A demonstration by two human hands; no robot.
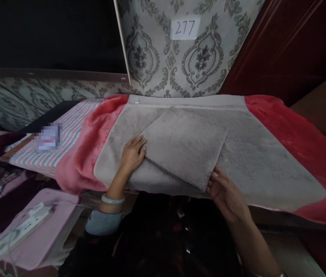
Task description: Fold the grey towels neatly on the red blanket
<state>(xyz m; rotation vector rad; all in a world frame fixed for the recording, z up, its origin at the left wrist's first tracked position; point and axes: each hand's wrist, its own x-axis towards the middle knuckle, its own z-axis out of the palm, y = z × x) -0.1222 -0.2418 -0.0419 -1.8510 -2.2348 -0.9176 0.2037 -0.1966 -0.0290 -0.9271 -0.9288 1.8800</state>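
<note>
A folded grey plush towel [184, 144] lies at an angle on a larger grey plush cloth [266, 165]. At the towel's left corner is my left hand [132, 154], palm down with fingers stretched out flat against its edge. My right hand [228, 194] pinches the near right corner, thumb at the edge and the other fingers partly hidden beneath. A pale band [186, 100] runs along the larger cloth's far edge.
Red plush fabric [278, 123] lies under the grey cloth. To the left are a striped cloth [73, 119] with a blurred-out item and a pink stool [56, 215] holding a power strip [21, 231]. A screen [50, 38] and patterned wall [168, 57] stand behind.
</note>
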